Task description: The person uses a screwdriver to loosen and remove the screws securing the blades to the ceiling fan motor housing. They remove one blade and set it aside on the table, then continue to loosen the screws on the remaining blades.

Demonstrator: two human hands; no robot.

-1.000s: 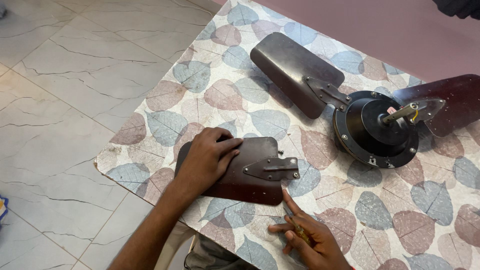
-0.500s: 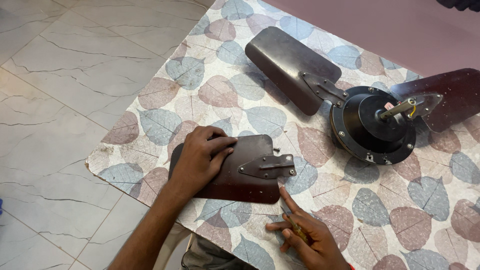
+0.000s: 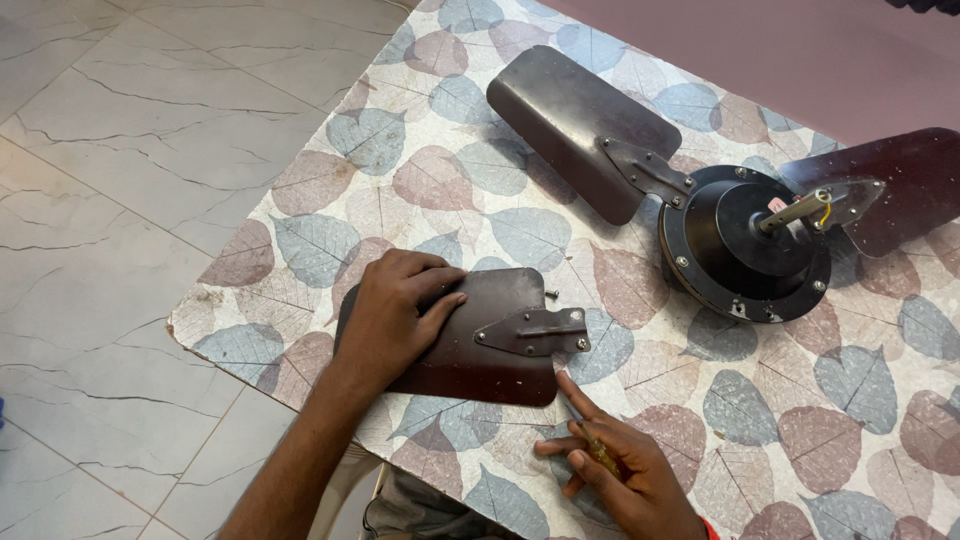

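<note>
Left hand point(image 3: 395, 315) spread flat, palm down, pressing on loose blade point(image 3: 470, 335); fingers reaching toward bracket point(image 3: 532, 331) bolted at blade's right end. Right hand point(image 3: 615, 465) curled around slim tool point(image 3: 598, 452), index finger stretched out toward blade's lower right corner, tip just beside its edge; whether touching, cannot tell. Tool mostly hidden in the grip, only a yellowish part showing. Loose blade lying flat near the front edge of surface point(image 3: 860, 400), dark brown, rounded. Small screw point(image 3: 550, 294) on the surface just above bracket. Farther back and right, motor point(image 3: 745, 245), black and round, with shaft point(image 3: 795, 210) sticking up at a tilt. Two blades on the motor: one point(image 3: 575, 125) running up-left, another point(image 3: 900, 185) to the right, cut off by the frame. Leaf-patterned cover over the surface. Marble floor point(image 3: 130, 170) to the left.
</note>
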